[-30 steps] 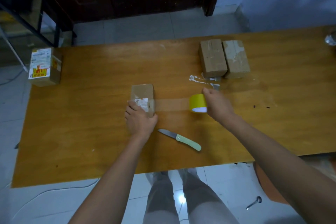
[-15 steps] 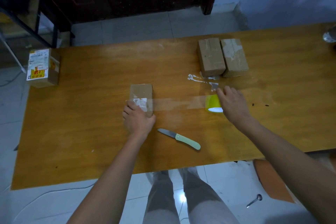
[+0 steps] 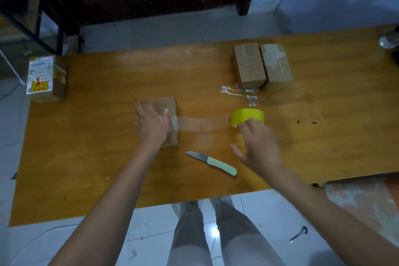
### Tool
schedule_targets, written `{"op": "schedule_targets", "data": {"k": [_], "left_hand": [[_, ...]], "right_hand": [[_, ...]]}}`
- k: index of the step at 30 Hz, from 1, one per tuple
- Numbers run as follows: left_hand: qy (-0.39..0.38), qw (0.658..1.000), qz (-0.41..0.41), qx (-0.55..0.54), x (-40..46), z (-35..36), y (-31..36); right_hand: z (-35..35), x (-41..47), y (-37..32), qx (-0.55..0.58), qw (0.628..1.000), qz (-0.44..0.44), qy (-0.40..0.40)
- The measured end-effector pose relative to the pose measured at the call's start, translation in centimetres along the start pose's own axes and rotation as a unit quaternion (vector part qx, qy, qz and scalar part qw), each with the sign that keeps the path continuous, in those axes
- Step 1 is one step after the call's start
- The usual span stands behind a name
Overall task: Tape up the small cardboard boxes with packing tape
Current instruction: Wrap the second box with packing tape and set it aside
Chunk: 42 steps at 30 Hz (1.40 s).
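- Left hand (image 3: 151, 124): my arm comes in from the bottom left; the palm lies flat on top of the box (image 3: 167, 120), fingers straight and pointing away from me, pressing the tape end down at the box's right edge.
- Box: small, brown, on the table (image 3: 108, 157) left of centre, partly hidden under my left hand.
- Strip (image 3: 203, 123): clear tape, stretched from the box's right side across to the roll, low over the table.
- Roll (image 3: 247, 115): yellow, standing on the table right of the box (its lower front edge is covered by my fingers).
- Right hand (image 3: 258, 147): arm enters from the bottom right; the hand is blurred, fingers spread and loose, thumb out to the left. The fingertips (image 3: 248, 124) reach the roll's near side; I cannot tell whether they touch it, and nothing is gripped.
- Knife (image 3: 212, 163): pale green handle, blade pointing left, flat on the table between my two arms, near the front edge.
- Two boxes (image 3: 262, 66): side by side, touching, at the far side beyond the roll.
- Labelled box (image 3: 46, 79): at the table's far left corner, well apart.
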<state>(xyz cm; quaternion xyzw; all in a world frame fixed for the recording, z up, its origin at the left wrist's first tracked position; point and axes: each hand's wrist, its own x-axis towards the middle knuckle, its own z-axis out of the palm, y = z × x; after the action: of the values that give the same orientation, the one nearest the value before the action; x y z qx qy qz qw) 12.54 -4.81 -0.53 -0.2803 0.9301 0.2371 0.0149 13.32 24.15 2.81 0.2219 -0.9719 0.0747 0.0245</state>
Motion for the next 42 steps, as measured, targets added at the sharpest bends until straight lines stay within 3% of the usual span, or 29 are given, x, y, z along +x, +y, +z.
{"op": "schedule_targets", "data": {"k": [4, 6, 13, 21, 28, 39, 42], "left_hand": [[-0.059, 0.990, 0.086, 0.098, 0.7, 1.3, -0.4], [-0.061, 0.986, 0.101, 0.120, 0.8, 1.6, -1.4], [-0.076, 0.986, 0.102, 0.112, 1.2, 2.0, -2.3], [-0.070, 0.987, 0.104, 0.105, 1.0, 2.4, -2.4], [-0.043, 0.986, 0.117, 0.114, 0.7, 2.7, -2.4], [-0.025, 0.989, 0.119, 0.085, 0.6, 3.0, -2.5], [-0.025, 0.989, 0.113, 0.091, 0.5, 3.1, -2.4]], "right_hand": [[4.8, -3.3, -4.0, -0.023, 0.977, -0.025, -0.209], [6.3, -3.8, -4.6, -0.030, 0.968, -0.018, -0.247], [5.1, -5.1, -3.4, 0.092, 0.954, 0.053, -0.282], [4.9, -1.7, -8.9, 0.188, 0.957, 0.141, -0.167], [7.5, 2.1, -15.1, 0.200, 0.943, 0.189, -0.189], [9.2, 2.4, -16.3, 0.148, 0.940, 0.186, -0.246], [9.4, 2.8, -17.2, 0.155, 0.924, 0.212, -0.279]]}}
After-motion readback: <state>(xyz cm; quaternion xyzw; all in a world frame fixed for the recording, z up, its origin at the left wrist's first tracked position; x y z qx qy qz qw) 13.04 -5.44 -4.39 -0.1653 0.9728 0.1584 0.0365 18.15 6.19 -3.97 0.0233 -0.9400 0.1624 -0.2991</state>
